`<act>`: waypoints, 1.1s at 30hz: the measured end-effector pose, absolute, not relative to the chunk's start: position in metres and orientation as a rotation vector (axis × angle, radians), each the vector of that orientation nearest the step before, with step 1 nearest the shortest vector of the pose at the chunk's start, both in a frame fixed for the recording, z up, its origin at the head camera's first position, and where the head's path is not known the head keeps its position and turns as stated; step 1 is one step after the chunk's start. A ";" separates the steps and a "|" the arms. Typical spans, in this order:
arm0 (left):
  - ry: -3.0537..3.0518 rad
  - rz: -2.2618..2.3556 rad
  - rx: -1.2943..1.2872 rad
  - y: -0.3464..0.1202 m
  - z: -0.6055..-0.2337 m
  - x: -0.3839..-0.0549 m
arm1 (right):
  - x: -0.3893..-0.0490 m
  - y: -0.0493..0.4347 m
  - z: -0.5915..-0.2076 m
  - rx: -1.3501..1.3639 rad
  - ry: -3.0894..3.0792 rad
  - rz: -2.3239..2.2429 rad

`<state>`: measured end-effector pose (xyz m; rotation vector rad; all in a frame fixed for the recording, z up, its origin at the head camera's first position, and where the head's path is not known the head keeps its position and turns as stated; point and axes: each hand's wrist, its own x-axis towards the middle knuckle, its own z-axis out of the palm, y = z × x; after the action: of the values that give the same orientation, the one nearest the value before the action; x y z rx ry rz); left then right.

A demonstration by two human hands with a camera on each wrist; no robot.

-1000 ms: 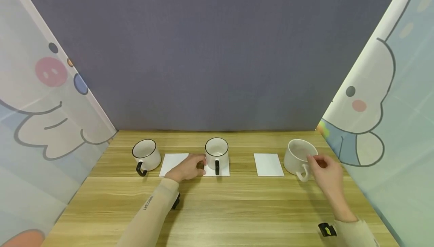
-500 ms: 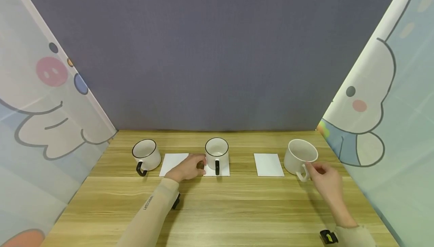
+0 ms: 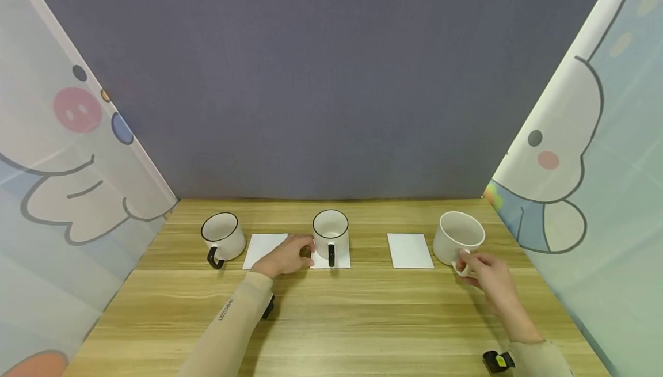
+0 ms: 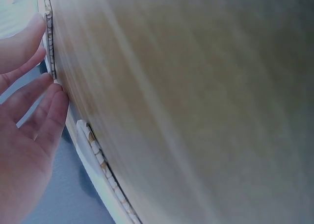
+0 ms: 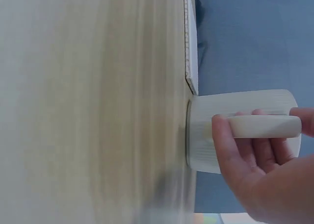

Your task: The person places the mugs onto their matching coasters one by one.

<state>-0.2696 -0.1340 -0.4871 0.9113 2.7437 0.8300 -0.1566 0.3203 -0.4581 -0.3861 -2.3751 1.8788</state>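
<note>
At the right of the table in the head view, my right hand (image 3: 489,276) grips the handle of an all-white mug (image 3: 449,244), which stands upright. Up close in the right wrist view, my fingers reach around that handle (image 5: 267,126) on the ribbed mug (image 5: 211,106). My left hand (image 3: 288,255) rests low at the table's middle, thumb and fingers apart. Its fingertips lie at the left edge of the middle white square coaster (image 3: 342,262). On that coaster stands a white mug with black rim and black handle (image 3: 331,255). The left wrist view shows the fingertips (image 4: 59,94) near coaster edges.
Another black-rimmed white mug (image 3: 230,244) stands at the left. Beside it lies a white coaster (image 3: 261,244), partly behind my left hand. A further bare coaster (image 3: 411,251) lies left of the all-white mug. A dark grey panel (image 3: 331,77) closes off the table's back edge.
My right hand has moved from beside the all-white mug's rim down to its handle and taken hold of it. My left hand and the mugs have stayed in place.
</note>
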 end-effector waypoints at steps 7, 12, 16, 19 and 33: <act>2.739 0.850 0.895 -0.134 -0.486 -0.269 | -0.160 0.321 -0.462 -0.329 -2.291 1.992; 2.739 0.849 0.906 -0.134 -0.486 -0.270 | -0.162 0.322 -0.463 -0.336 -2.314 1.956; 2.737 0.845 0.907 -0.133 -0.487 -0.270 | -0.163 0.324 -0.463 -0.330 -2.318 1.969; 2.735 0.850 0.910 -0.133 -0.487 -0.269 | -0.163 0.326 -0.463 -0.301 -2.300 2.003; 2.746 0.851 0.777 -0.132 -0.484 -0.267 | -0.165 0.329 -0.464 -0.289 -2.312 1.987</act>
<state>-0.2670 -0.1321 -0.4843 0.7768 2.7465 0.8514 -0.1651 0.3288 -0.4635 -0.2886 -2.3116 1.9867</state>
